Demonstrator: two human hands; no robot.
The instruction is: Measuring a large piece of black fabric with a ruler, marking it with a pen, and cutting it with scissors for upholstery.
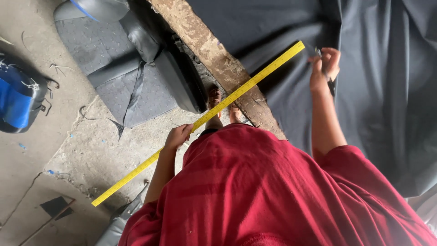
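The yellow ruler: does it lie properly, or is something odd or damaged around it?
The yellow ruler is held by the left hand near its middle and juts far past the worn, chipped wooden table edge, over the floor. Only its far end reaches the dark fabric, near the right hand.

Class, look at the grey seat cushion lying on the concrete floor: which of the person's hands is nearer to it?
The left hand. It grips the yellow ruler just right of the seat cushion. The right hand is much farther right, over the dark cloth, holding a small dark tool.
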